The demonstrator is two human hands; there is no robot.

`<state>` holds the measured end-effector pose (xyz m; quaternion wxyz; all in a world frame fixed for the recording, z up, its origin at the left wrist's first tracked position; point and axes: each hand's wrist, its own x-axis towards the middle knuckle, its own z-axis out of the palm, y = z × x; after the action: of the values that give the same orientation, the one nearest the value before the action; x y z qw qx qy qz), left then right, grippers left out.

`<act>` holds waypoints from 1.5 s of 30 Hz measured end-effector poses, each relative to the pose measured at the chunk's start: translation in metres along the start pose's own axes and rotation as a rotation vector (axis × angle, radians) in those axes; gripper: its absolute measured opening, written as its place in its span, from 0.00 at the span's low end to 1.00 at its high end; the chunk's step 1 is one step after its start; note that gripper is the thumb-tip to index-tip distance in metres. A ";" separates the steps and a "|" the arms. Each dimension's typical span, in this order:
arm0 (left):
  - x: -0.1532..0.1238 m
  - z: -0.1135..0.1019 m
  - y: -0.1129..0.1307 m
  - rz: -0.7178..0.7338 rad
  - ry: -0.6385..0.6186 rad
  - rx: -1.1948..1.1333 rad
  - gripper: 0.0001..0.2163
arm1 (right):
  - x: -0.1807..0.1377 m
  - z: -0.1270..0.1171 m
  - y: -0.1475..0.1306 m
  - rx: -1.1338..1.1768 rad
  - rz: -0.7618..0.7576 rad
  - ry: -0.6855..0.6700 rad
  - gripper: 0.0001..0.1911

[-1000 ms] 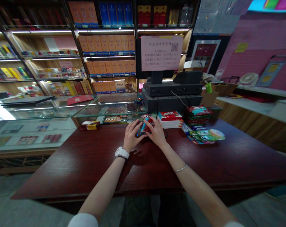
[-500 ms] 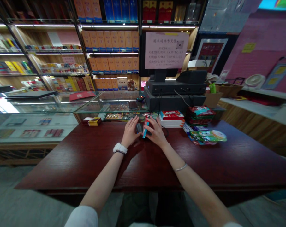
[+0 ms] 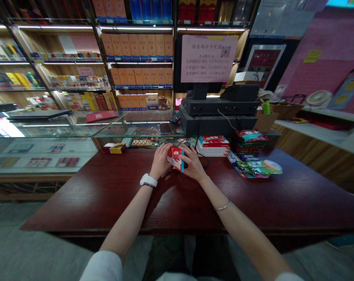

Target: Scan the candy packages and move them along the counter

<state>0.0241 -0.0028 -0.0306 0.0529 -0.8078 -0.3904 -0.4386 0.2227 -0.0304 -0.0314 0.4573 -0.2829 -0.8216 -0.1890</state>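
Both my hands meet over the far middle of a dark red wooden counter (image 3: 106, 199). My left hand (image 3: 160, 160), with a white watch at the wrist, and my right hand (image 3: 193, 164), with a thin bracelet on the forearm, hold a small red and white box (image 3: 176, 158) with a blue edge between them. The box stands tilted, its printed face turned toward me. A dark object under my right hand is mostly hidden.
Behind the hands stand a black till base with a monitor and paper sign (image 3: 208, 64). Stacks of red and white boxes (image 3: 212, 145) and colourful packets (image 3: 249, 142) lie to the right. A glass display case (image 3: 127, 130) and stocked shelves (image 3: 136, 58) fill the back left.
The small box has been turned in my hands: one second ago it lay low over a dark object, then showed its blue edge, and now shows its red and white face.
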 end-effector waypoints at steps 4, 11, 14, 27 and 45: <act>0.000 -0.008 -0.003 -0.045 0.016 0.083 0.32 | -0.003 -0.001 0.010 -0.016 0.122 0.018 0.31; -0.001 -0.016 -0.003 -0.029 -0.012 0.214 0.32 | -0.007 0.000 0.013 -0.154 0.254 -0.139 0.31; -0.003 -0.015 -0.003 -0.008 -0.023 0.232 0.33 | -0.007 0.002 0.013 -0.181 0.275 -0.195 0.30; -0.003 -0.020 0.001 0.083 -0.117 0.236 0.28 | -0.016 0.009 0.020 -0.139 0.347 -0.168 0.34; -0.003 -0.020 0.002 0.102 -0.155 0.204 0.28 | -0.017 0.011 0.021 -0.153 0.346 -0.202 0.35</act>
<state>0.0106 -0.0142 -0.0197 0.1267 -0.8485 -0.3942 -0.3296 0.2361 -0.0129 -0.0508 0.3755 -0.4711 -0.7857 -0.1403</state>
